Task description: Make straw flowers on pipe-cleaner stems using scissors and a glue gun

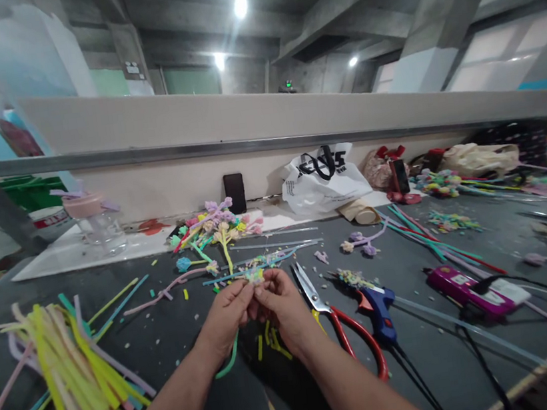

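Observation:
Near the middle of the table, my left hand (226, 313) and my right hand (282, 303) meet, fingertips pinched together. Between them is a small pale, multicoloured pipe-cleaner flower (254, 275), partly hidden by my thumbs and fingers. A green pipe-cleaner stem (232, 360) curves down below my left hand. Just beyond my fingers lie finished fuzzy flowers (221, 229) on stems. Red-handled scissors (336, 321) rest open right of my right hand, beside a blue glue gun (379, 312) with a clear glue stick in its back. Yellow pipe-cleaner scraps (274, 343) lie under my wrists.
A pile of pipe cleaners (66, 367) spreads at left. A clear drinking cup (97, 225), a phone (235, 193) and a white bag (325, 178) stand along the back. A purple power strip (471, 290) with cords lies at right, near more pipe cleaners (434, 237).

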Demonstrator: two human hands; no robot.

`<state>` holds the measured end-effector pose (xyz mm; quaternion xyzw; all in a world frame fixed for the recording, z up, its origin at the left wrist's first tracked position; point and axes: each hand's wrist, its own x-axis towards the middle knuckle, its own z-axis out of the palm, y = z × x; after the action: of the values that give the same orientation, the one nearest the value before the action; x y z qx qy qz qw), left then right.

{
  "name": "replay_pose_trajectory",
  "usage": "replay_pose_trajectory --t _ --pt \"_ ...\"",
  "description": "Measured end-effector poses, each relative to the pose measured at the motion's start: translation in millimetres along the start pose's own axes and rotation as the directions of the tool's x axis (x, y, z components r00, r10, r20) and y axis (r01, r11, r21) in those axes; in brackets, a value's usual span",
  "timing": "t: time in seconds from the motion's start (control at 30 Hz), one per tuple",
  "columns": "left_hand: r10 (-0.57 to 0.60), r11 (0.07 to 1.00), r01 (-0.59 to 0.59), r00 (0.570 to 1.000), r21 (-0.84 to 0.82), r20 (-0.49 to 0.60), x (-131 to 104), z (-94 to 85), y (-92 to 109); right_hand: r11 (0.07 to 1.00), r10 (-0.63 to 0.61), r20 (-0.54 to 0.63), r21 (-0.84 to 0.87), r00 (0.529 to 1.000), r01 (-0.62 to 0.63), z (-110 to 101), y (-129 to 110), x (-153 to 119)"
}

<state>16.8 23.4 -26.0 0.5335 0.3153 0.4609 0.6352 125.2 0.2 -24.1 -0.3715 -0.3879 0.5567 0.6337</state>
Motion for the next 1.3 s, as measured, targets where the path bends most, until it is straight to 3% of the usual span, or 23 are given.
replay_pose_trajectory --t 0.37,0.5,0.67,0.77,0.8,0.83,0.87,0.93,1.0,1.07,1.13,1.2,1.3 --pt "-0.054 0.987 0.058 0.998 -0.149 0.029 -1 1.5 -1 0.995 -0.019 -0.022 -0.096 1.0 0.016 1 -7 -3" --pt "-0.109 0.971 0.117 0.993 -0.209 0.05 0 -3.9 -1 0.989 -0.121 -0.104 -0.103 0.987 0.111 2 -7 -2" --pt "-0.126 0.958 0.133 0.991 -0.255 0.041 2 -12.7 0 0.956 -0.276 -0.206 -0.158 0.939 0.246 10 -19 -8" --pt "-0.124 0.955 0.123 0.992 -0.27 0.015 2 -15.9 -1 0.92 -0.274 -0.069 -0.309 0.959 0.241 25 -40 -39" --pt "-0.123 0.954 0.121 0.992 -0.274 0.009 2 -16.5 -2 0.834 -0.237 0.123 -0.482 0.964 0.267 29 -48 -54" --pt "-0.124 0.953 0.122 0.992 -0.276 0.009 2 -17.1 -3 0.72 -0.18 0.292 -0.612 0.939 0.328 32 -56 -69" --pt "-0.128 0.953 0.127 0.992 -0.275 0.015 1 -17.5 -4 0.61 -0.109 0.394 -0.699 0.913 0.374 31 -62 -83" --pt "-0.13 0.953 0.131 0.991 -0.271 0.024 1 -18.1 -6 0.427 -0.005 0.477 -0.794 0.879 0.433 18 -72 -105" --pt "-0.125 0.955 0.128 0.992 -0.267 0.028 1 -18.2 -7 0.317 0.016 0.413 -0.866 0.91 0.387 -10 -77 -115" --pt "-0.121 0.957 0.124 0.992 -0.262 0.029 1 -17.7 -7 0.207 -0.071 0.248 -0.944 0.966 0.257 -44 -76 -113" --pt "-0.121 0.959 0.125 0.992 -0.256 0.029 1 -16.9 -7 0.102 -0.159 0.099 -0.988 0.982 0.116 -72 -72 -104" --pt "-0.124 0.961 0.126 0.992 -0.247 0.026 0 -16.2 -6 0.014 -0.159 0.014 -1.0 0.987 0.016 -88 -67 -94" --pt "-0.127 0.964 0.129 0.992 -0.23 0.024 -1 -15.8 -5 -0.07 -0.141 0.009 -0.998 0.99 -0.001 -99 -69 -88"
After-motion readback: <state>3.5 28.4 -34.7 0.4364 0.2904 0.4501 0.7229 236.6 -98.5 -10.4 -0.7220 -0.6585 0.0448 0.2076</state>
